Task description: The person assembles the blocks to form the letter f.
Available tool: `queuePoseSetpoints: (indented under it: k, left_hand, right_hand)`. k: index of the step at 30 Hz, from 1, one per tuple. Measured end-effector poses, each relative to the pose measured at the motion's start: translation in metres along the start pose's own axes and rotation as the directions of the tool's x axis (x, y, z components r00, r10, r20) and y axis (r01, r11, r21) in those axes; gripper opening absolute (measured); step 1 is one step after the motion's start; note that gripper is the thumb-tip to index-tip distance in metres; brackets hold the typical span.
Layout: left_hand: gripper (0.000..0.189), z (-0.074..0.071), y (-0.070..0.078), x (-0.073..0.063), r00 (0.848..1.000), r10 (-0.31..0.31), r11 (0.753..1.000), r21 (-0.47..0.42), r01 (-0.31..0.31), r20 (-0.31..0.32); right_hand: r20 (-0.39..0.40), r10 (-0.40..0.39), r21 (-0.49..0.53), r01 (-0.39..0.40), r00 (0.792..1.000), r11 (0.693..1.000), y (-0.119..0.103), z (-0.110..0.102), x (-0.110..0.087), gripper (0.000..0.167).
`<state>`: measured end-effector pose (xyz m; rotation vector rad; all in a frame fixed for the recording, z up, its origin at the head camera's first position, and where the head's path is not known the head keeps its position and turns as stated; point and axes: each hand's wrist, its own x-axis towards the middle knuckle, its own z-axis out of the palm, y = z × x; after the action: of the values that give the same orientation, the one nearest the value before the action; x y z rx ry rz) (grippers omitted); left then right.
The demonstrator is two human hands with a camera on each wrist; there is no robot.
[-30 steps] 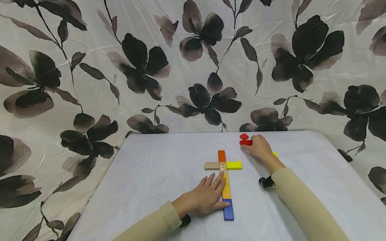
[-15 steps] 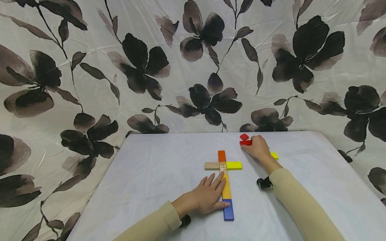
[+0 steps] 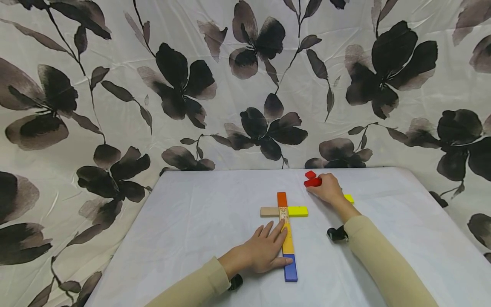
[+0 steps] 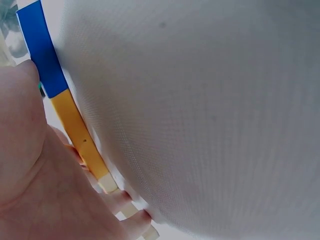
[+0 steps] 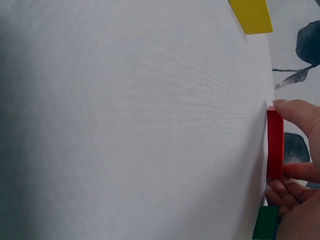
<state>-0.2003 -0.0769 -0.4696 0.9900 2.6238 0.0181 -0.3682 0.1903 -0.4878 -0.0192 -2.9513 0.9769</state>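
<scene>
My right hand [image 3: 327, 187] pinches a red block [image 3: 313, 182] near the table's far edge. In the right wrist view the thumb is at one end of this red block [image 5: 275, 145], with fingers at the other. My left hand [image 3: 261, 248], fingers spread, rests at a cross of flat blocks. Its fingers touch the amber block [image 3: 288, 243] and the thumb lies on the blue block [image 3: 290, 272]. Above the fingers are a patterned pale piece [image 3: 283, 212], an orange-red block [image 3: 281, 199], a tan block [image 3: 270, 212] and a yellow block [image 3: 298, 211].
Just behind the held block lies a small red piece [image 3: 310, 174]. Another yellow block [image 3: 349, 198] sits beside the right wrist. A green block [image 5: 265, 222] shows below the right fingers. The white-covered table [image 3: 184, 238] meets a floral cloth [image 3: 176, 85] behind.
The red block in my right hand has tilted a little and shifted slightly left. My right forearm has moved slightly left, showing more of the yellow block by the wrist. The left hand stays put.
</scene>
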Motion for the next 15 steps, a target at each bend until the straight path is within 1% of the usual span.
queuePoseSetpoints:
  k: [6, 15]
  left_hand:
    - [0.092, 0.0009, -0.0001, 0.0007, 1.0, 0.002, 1.0, 0.0, -0.002, 0.002]
    - [0.092, 0.0015, -0.0005, 0.0008, 1.0, -0.004, 1.0, 0.007, 0.004, 0.006]
  right_hand:
    - [-0.018, 0.017, 0.018, -0.017, 1.0, 1.0, 0.0021, 0.0025, 0.0002, 0.07]
    - [-0.025, -0.047, 0.036, 0.048, 0.999, 0.998, 0.0041, 0.0013, 0.0028, 0.066]
